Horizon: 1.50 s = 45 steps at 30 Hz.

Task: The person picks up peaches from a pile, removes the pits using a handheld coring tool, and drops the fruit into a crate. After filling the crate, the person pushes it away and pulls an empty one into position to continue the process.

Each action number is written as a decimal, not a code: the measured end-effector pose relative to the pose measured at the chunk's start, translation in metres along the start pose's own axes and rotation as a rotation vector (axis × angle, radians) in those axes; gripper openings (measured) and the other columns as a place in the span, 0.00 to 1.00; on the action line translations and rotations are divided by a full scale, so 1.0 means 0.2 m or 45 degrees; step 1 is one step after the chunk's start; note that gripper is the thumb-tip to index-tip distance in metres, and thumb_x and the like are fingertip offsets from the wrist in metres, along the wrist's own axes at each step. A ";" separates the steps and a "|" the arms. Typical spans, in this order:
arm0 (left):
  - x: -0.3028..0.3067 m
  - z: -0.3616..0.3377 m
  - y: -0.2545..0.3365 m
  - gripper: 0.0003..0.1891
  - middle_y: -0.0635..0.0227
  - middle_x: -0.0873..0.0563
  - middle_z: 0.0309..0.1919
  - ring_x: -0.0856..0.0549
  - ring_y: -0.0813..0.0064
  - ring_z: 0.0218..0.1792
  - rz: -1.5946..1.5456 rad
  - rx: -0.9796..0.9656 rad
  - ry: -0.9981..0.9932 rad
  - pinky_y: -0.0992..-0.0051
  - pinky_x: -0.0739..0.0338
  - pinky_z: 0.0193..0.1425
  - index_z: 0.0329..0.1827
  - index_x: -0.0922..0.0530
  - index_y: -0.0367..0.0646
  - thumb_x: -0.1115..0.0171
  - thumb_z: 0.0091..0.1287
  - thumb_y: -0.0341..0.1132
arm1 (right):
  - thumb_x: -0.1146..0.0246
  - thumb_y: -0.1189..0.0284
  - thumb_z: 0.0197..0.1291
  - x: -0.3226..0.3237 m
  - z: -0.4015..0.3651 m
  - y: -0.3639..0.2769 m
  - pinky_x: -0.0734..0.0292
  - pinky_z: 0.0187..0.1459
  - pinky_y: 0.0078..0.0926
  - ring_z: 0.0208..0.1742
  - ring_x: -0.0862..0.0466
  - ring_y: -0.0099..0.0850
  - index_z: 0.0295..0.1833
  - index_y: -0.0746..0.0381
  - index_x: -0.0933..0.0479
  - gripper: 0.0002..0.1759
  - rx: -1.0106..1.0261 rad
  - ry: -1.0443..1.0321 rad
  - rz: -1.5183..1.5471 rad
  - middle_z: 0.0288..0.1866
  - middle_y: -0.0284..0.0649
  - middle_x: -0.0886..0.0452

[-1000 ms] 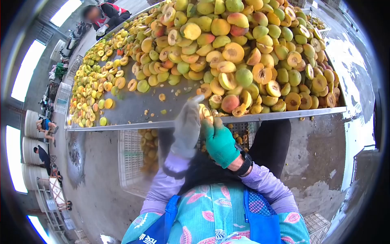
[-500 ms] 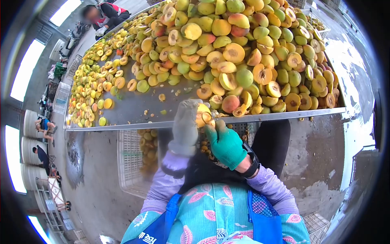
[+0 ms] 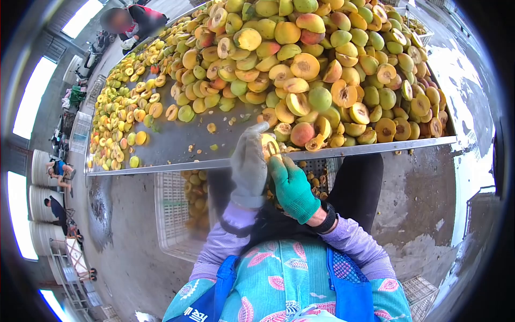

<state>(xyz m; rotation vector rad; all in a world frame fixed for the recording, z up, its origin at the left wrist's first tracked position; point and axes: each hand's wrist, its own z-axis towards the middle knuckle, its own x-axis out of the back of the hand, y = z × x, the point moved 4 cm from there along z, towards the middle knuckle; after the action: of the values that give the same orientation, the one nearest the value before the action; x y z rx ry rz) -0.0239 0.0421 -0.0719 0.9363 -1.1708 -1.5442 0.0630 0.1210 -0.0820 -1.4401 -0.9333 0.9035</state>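
Note:
My left hand (image 3: 248,163), in a grey glove, holds a yellow peach (image 3: 267,144) at the near edge of the metal table (image 3: 177,140). My right hand (image 3: 292,185), in a green glove, is closed and pressed against the same fruit from below; a tool in it cannot be made out. The peach shows an orange cut face with a ring around the pit. A big heap of whole and halved peaches (image 3: 322,70) covers the table just beyond my hands.
White plastic crates (image 3: 173,214) with fruit pieces stand under the table edge. Another person (image 3: 134,21) works at the table's far end. More people (image 3: 56,166) sit at the far left by white barrels. The concrete floor is wet.
Both hands stayed at the table edge. The peach has been turned between them, and my left glove's fingers have lifted slightly over it. The view shifted up a little.

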 end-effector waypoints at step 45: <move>-0.04 0.58 -0.22 0.25 0.50 0.16 0.41 0.16 0.55 0.43 1.566 -0.177 -0.725 0.64 0.23 0.47 0.50 0.22 0.37 0.32 0.53 0.44 | 0.48 0.57 0.72 0.09 0.03 0.15 0.32 0.27 0.24 0.23 0.27 0.24 0.41 0.59 0.28 0.16 -0.380 -0.048 0.815 0.25 0.30 0.26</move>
<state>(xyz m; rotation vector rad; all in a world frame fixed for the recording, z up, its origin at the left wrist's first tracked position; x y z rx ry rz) -0.1405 0.0815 -0.0855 -0.3927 -1.5459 -0.8078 0.0668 0.1387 -0.1134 -2.0426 -0.6508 1.2946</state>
